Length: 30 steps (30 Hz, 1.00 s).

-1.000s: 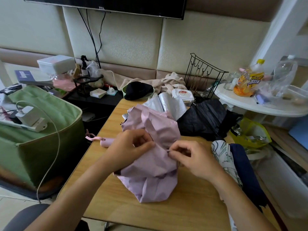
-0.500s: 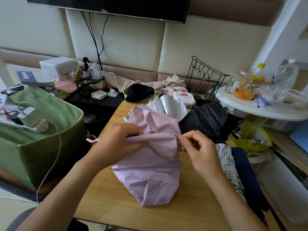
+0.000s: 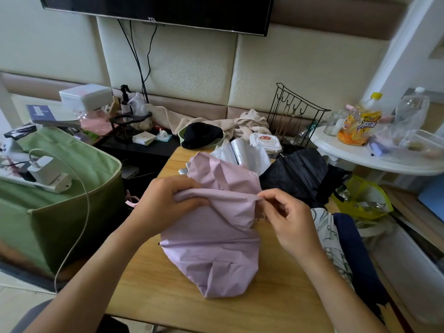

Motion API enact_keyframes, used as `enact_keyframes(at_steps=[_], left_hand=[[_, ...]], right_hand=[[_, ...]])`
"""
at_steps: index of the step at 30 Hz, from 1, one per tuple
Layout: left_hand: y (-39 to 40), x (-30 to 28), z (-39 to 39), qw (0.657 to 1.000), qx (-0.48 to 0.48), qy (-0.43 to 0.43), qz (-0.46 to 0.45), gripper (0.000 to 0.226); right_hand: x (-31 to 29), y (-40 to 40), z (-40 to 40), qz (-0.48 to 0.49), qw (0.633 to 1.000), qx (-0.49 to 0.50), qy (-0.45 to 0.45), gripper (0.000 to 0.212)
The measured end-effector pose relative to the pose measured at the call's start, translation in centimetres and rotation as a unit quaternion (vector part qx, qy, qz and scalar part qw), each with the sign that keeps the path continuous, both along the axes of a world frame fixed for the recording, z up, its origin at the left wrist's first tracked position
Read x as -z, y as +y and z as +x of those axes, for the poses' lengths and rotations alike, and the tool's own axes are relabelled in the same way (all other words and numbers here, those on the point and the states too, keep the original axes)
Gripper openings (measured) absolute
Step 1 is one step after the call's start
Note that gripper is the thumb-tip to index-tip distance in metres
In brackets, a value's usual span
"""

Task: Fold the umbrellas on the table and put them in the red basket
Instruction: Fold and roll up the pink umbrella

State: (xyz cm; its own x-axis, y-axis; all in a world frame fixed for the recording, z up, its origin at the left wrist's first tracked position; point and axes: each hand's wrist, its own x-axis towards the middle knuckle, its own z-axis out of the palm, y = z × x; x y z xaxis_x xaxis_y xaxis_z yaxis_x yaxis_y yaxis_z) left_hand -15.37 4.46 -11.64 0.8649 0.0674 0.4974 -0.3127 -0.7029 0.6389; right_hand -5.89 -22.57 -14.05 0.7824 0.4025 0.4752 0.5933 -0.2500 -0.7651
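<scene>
On the near half of the pale wooden table (image 3: 149,292): a crumpled lilac fabric umbrella (image 3: 211,248), canopy slack and creased, bulging toward the front edge, one rib seam running straight across its lower part. Gathered since a second ago into one taut horizontal pleat stretched between both hands, where earlier lay only loose bunched cloth. Left hand (image 3: 165,205) clenched round the left end of that pleat, fingers curled over, thumb beneath. Right hand (image 3: 286,219) pinching the right end by the fingertips, now lifted and drawn a little further right than before. Judged from this: one panel of the canopy smoothed and ready to wrap, folding under way but far from done, no strap closed yet. Just behind the left hand, a pink wrist loop (image 3: 131,200) poking out, probably from the handle, which stays hidden.

Farther back, touching the lilac canopy: a silvery folded umbrella (image 3: 245,155). To its right, a crumpled black umbrella (image 3: 300,174). Along the right edge, a white patterned umbrella (image 3: 329,236) beside a dark navy one (image 3: 355,255). All four waiting, unfolded or loose. No red basket in view; only a green fabric bin (image 3: 60,212) to the left.
</scene>
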Motion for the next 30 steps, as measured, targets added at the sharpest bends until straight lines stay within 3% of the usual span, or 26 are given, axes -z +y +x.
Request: enact_keyframes(at_steps=[4,6,8,10,12,14,16,19,25,28,30], left_hand=[[-0.5,0.0,-0.1,0.998,-0.017,-0.048,-0.033,0.032],[-0.8,0.0,-0.1,0.997,-0.015,-0.060,-0.046,0.030],[-0.6,0.1,0.0,0.997,0.014,-0.059,-0.038,0.032],[-0.5,0.1,-0.1,0.993,0.103,-0.028,-0.052,0.041],[-0.6,0.0,-0.5,0.974,0.183,0.042,-0.129,0.067],[-0.8,0.1,-0.6,0.962,0.185,0.085,-0.181,0.083],[-0.9,0.4,-0.4,0.968,0.163,0.093,-0.164,0.068],[-0.9,0.4,-0.1,0.983,0.156,0.091,-0.021,0.034],[-1.9,0.7,0.2,0.972,0.213,0.087,0.041,0.034],[-1.7,1.0,0.1,0.970,0.202,0.125,0.061,0.037],[-1.9,1.5,0.2,0.970,0.182,0.153,0.050,0.023]], right_hand=[[-0.8,0.5,-0.8,0.044,0.998,0.024,-0.036,0.008],[-1.0,0.3,-1.2,0.042,0.999,0.016,-0.030,0.029],[-1.2,0.0,-1.5,0.019,0.999,-0.023,-0.025,0.037],[-1.2,0.0,-1.7,-0.008,0.996,-0.089,-0.002,0.026],[-1.0,0.1,-1.8,-0.044,0.989,-0.136,0.041,0.027],[-0.5,0.2,-1.8,-0.091,0.980,-0.162,0.074,0.030],[-0.3,0.3,-2.0,-0.126,0.969,-0.191,0.087,0.021],[-0.7,0.2,-2.1,-0.130,0.956,-0.238,0.113,0.026],[-1.6,-0.6,-2.2,0.057,0.933,-0.269,0.233,0.033],[-1.4,-0.7,-1.8,0.079,0.931,-0.251,0.252,0.028],[-1.2,-0.5,-1.8,0.075,0.931,-0.248,0.258,0.029]])
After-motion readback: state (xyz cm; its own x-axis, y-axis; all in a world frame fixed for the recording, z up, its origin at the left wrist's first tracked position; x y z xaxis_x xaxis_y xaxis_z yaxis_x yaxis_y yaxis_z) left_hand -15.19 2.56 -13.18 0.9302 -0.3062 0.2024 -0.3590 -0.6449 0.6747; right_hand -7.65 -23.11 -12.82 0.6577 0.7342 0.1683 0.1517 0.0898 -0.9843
